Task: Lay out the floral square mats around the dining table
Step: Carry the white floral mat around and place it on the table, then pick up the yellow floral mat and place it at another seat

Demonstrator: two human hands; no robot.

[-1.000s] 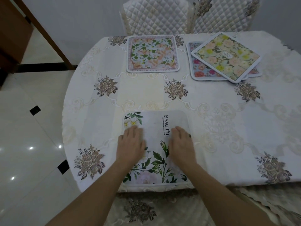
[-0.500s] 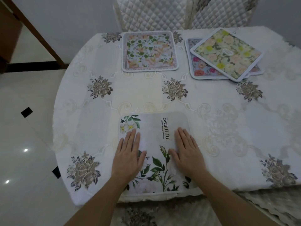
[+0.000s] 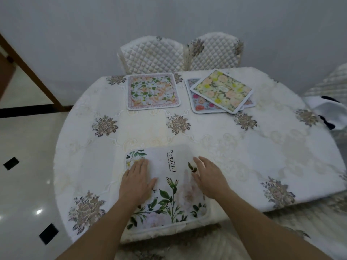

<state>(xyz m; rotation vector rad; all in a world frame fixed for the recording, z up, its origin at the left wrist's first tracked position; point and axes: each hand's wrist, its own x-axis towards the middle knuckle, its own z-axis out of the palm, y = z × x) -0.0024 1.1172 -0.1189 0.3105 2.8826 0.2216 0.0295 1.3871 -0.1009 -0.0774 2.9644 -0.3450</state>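
Note:
A white mat with green leaves and the word "Beautiful" (image 3: 170, 186) lies at the near edge of the round dining table (image 3: 216, 136). My left hand (image 3: 136, 182) rests flat on its left part, fingers together. My right hand (image 3: 210, 177) hovers or rests at its right side, fingers spread, holding nothing. An orange-and-green floral mat (image 3: 153, 91) lies flat at the far side. To its right a yellow-flowered mat (image 3: 222, 90) lies askew on top of a pink-and-blue floral mat (image 3: 200, 102).
Two quilted white chairs (image 3: 152, 55) stand behind the far edge of the table. A white cloth with dark trim (image 3: 324, 111) sits at the right rim. Glossy tiled floor (image 3: 24, 166) lies to the left. A wooden frame (image 3: 30, 72) leans at far left.
The view has pulled back and tilted up, showing the chairs. My right hand has shifted to the right and lifted at the mat's right side. The left hand stays flat on the mat.

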